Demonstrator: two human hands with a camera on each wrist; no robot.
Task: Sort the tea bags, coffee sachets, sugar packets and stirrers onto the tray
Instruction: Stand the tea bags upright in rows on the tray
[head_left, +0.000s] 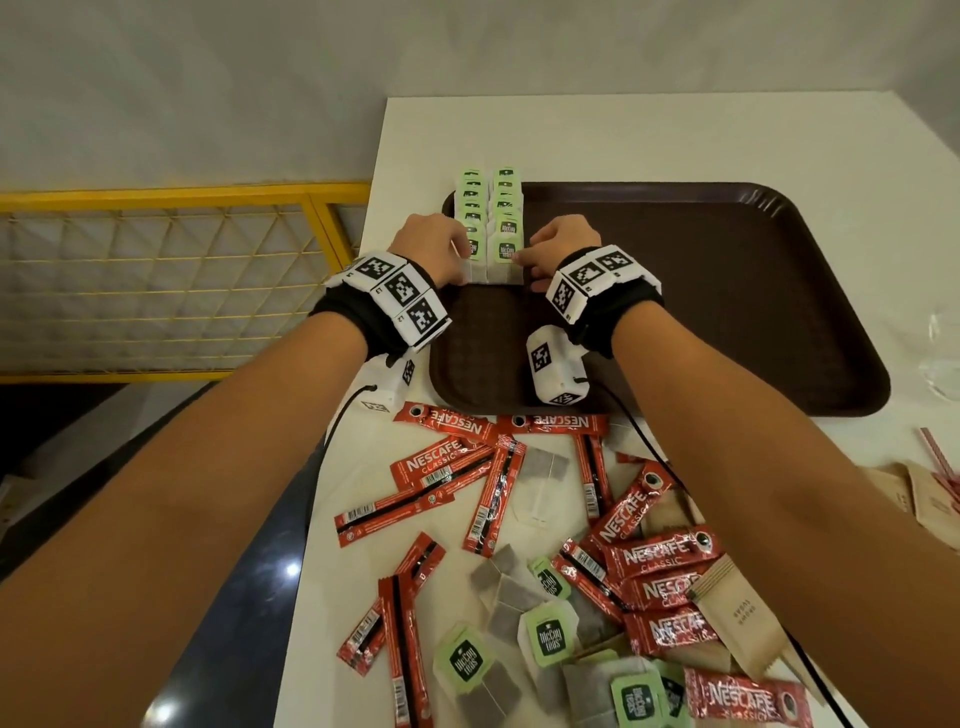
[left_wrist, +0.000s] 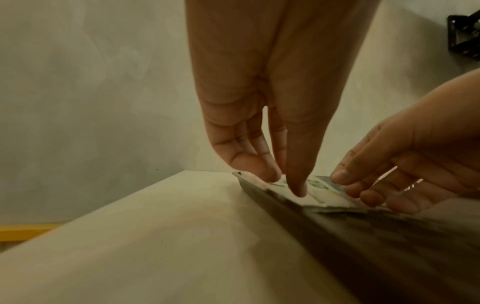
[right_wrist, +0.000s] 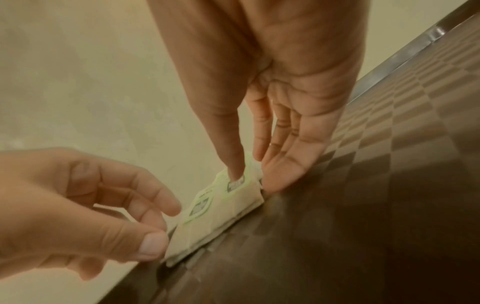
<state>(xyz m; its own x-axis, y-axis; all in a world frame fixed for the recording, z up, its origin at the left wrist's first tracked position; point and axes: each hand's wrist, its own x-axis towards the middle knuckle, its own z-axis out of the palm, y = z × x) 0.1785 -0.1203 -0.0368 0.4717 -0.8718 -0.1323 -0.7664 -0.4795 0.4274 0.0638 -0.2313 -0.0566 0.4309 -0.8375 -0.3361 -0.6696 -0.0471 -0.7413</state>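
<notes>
- Tray (head_left: 727, 312): brown, on the white table (head_left: 675, 140), long side running left to right.
- Tea bags (head_left: 491, 218): two overlapping rows at the tray's left end, green tags up, running from the far rim toward the near side. The farthest bags overhang the far rim.
- Left hand (head_left: 431, 249): at the left flank of the rows. From the left wrist view the fingers (left_wrist: 296, 185) are straight, tips pressing down on the near bags; nothing is gripped.
- Right hand (head_left: 558, 249): at the right flank of the rows. From the right wrist view the thumb (right_wrist: 235, 162) presses on a green tag, and the other fingers lie straight along the right edge of the stack, tips on the tray floor. Extended, not clasping.
- I read both hands as flat-fingered and bracketing the rows from either side.
- Coffee sachets (head_left: 467, 467): red sticks, scattered loose on the table near of the tray, several overlapping.
- Loose tea bags (head_left: 519, 623): mixed into the same pile, near edge of the table.
- Sugar packets (head_left: 737, 618): brown paper, one at the right of the pile, more at the right table edge.
- Stirrers (head_left: 940, 462): red-and-white striped, right table edge, mostly cut off by the frame.
- Glass (head_left: 943, 353): clear, just right of the tray, partly in view.
</notes>
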